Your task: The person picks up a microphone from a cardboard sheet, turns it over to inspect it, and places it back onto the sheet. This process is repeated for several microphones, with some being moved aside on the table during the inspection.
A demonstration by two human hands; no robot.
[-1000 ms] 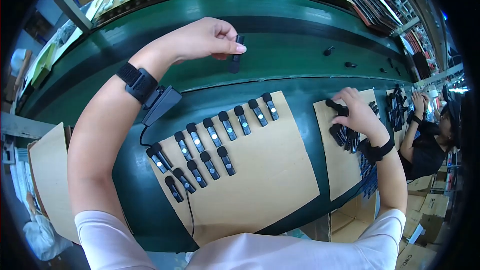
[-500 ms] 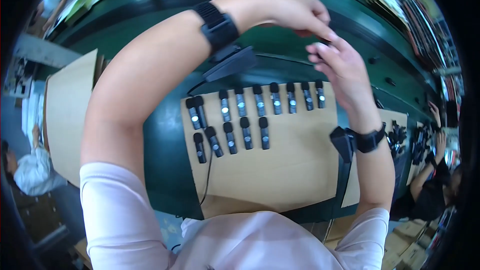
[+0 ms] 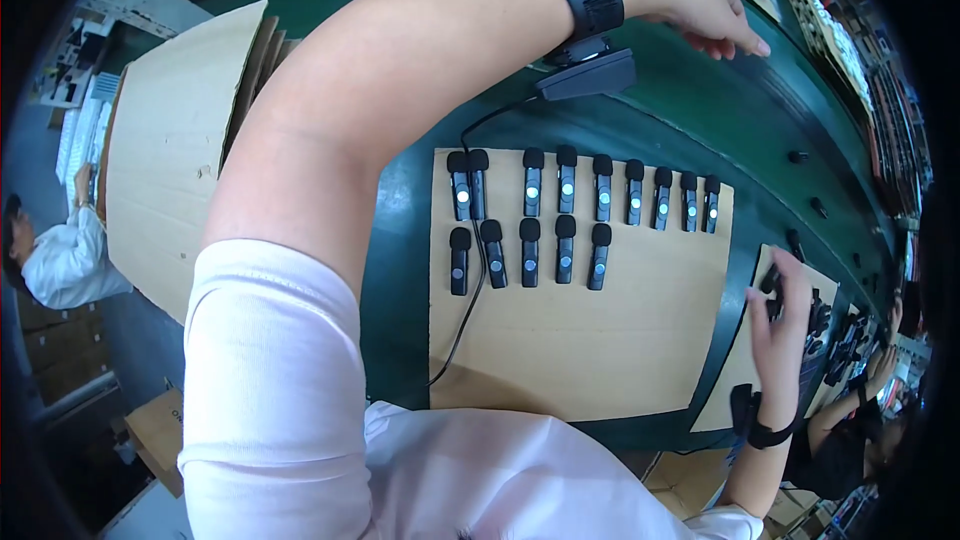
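Two rows of small black clip-on microphones with foam tops (image 3: 567,180) lie on a sheet of brown cardboard (image 3: 580,350) in front of me; each has a light round spot. My left hand (image 3: 710,15) is stretched over the green table at the far right, its fingers curled and the forefinger pointing down. Anything inside it is hidden. At the right, my right hand (image 3: 783,315) hovers by a second cardboard piece (image 3: 735,380), thumb and fingers apart. Black devices (image 3: 815,325) are heaped there, with one dark piece between or behind its fingers.
A black box on a cable (image 3: 590,75) hangs from my left wrist strap. Small black pieces (image 3: 798,157) lie scattered on the green table (image 3: 660,120). Stacked cardboard (image 3: 170,150) stands at the left. One person (image 3: 70,250) sits left, another (image 3: 835,450) works at the right.
My hands, which met above the microphones, have parted. The left has gone farther right and away; the right has come down toward the heaped devices. The view has shifted.
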